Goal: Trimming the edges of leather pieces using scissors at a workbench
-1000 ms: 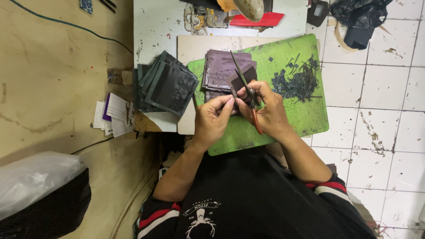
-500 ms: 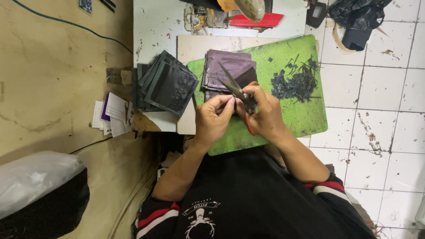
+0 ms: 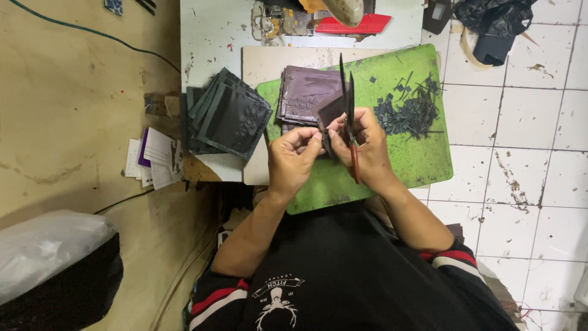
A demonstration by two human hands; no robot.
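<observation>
trimming dark sheet (image 3: pixel 331 110): left hand (image 3: pixel 293 160) pinches it, right hand (image 3: pixel 365 144) grips scissors (image 3: pixel 349 110); next needs a steady cut.

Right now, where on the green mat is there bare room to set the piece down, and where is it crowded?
The green mat is bare along its near right part, between the right hand and the mat's right edge, below the heap of dark offcuts. The far left is crowded: the purple stack sits there, with the dark stack beside it.
</observation>
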